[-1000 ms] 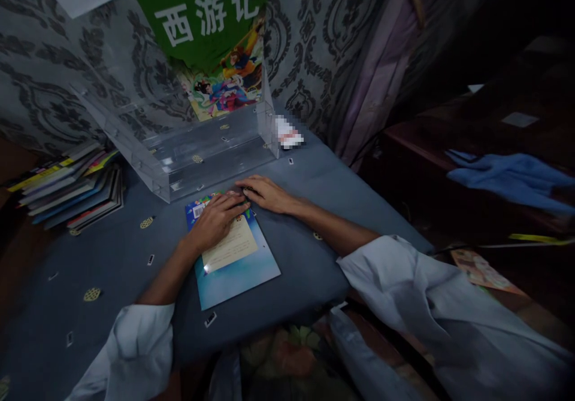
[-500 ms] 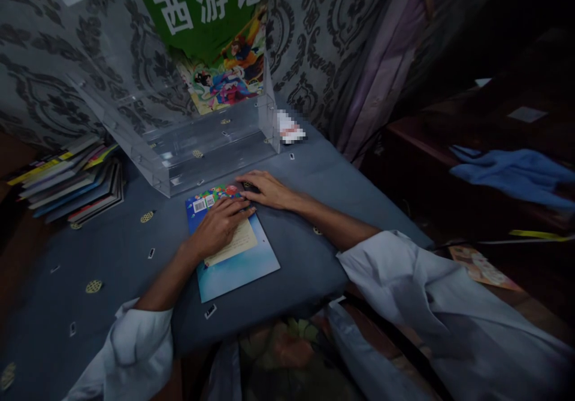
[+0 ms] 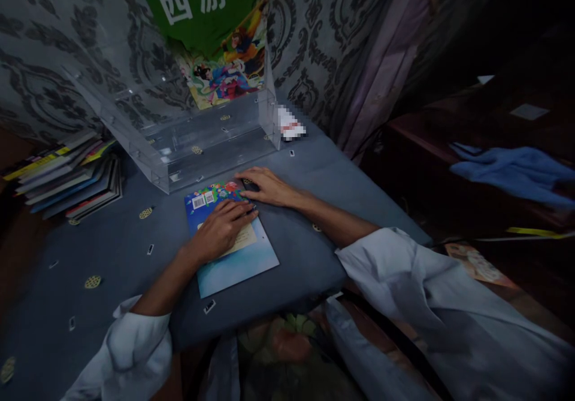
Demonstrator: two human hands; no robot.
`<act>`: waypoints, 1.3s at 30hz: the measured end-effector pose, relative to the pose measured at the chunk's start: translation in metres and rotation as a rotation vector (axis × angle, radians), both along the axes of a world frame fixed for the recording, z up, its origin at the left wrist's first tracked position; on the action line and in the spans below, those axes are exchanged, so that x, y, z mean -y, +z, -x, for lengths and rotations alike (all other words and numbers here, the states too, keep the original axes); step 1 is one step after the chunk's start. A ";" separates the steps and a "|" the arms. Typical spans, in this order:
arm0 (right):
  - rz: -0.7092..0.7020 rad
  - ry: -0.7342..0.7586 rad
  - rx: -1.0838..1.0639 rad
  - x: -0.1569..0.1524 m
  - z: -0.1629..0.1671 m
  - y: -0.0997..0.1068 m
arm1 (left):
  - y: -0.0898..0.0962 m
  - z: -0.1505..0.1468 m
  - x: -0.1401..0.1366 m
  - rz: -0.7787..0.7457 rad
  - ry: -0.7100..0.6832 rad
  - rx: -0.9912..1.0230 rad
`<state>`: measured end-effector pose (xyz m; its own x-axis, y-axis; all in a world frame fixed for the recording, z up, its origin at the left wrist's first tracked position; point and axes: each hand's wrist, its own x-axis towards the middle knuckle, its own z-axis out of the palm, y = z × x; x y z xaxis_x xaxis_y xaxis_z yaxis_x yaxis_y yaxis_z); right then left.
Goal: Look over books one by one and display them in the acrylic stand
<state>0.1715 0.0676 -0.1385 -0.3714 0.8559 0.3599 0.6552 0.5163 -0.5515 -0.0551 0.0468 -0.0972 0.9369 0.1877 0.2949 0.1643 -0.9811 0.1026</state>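
A thin blue book [image 3: 245,272] lies on the cloth-covered table [image 3: 309,269], its back cover with barcodes facing up. Across the middle of that cover rests my left hand [image 3: 222,230], palm down with the fingers stretched out. My right hand [image 3: 265,185] is at the book's upper right corner, fingers extended and slightly apart, the fingertips close to or touching its edge. Neither hand is gripping anything. Part of the cover's text panel is hidden under the left hand.
Behind the book stands a clear acrylic rack [image 3: 220,164], with a green illustrated book [image 3: 206,30] upright at its back. A pile of books [image 3: 74,179] sits at the left. Beyond the table on the right lies a blue cloth [image 3: 507,170].
My left hand has shifted slightly toward the right along the cover, with its fingers drawn closer together. The book and my right hand stay in nearly the same place.
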 end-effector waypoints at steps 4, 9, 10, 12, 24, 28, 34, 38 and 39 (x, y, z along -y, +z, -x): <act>0.011 -0.005 -0.009 0.001 0.000 0.000 | 0.002 0.000 0.004 0.022 -0.009 -0.015; 0.012 -0.006 0.004 0.003 0.000 0.002 | 0.001 0.002 0.012 0.045 -0.026 -0.040; 0.011 -0.004 0.004 0.003 0.000 0.002 | 0.000 0.003 0.014 0.046 -0.031 -0.044; 0.007 -0.001 0.003 0.003 0.000 0.002 | 0.000 0.004 0.018 0.043 -0.040 -0.050; 0.014 0.000 -0.005 0.002 -0.001 0.002 | 0.005 0.005 0.039 0.044 -0.092 -0.062; 0.009 0.006 -0.006 0.001 -0.001 0.001 | 0.007 0.007 0.047 0.061 -0.101 -0.080; 0.006 0.014 0.001 0.000 -0.001 0.001 | 0.005 0.011 0.058 0.099 -0.124 -0.106; 0.007 0.000 0.010 0.001 0.000 0.002 | 0.004 0.013 0.068 0.093 -0.119 -0.112; 0.005 0.000 0.014 0.001 0.000 0.003 | 0.005 0.014 0.071 0.093 -0.116 -0.117</act>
<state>0.1715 0.0668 -0.1359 -0.3765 0.8575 0.3508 0.6625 0.5138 -0.5450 -0.0689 -0.0244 -0.0924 0.9807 0.0979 0.1690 0.0668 -0.9812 0.1809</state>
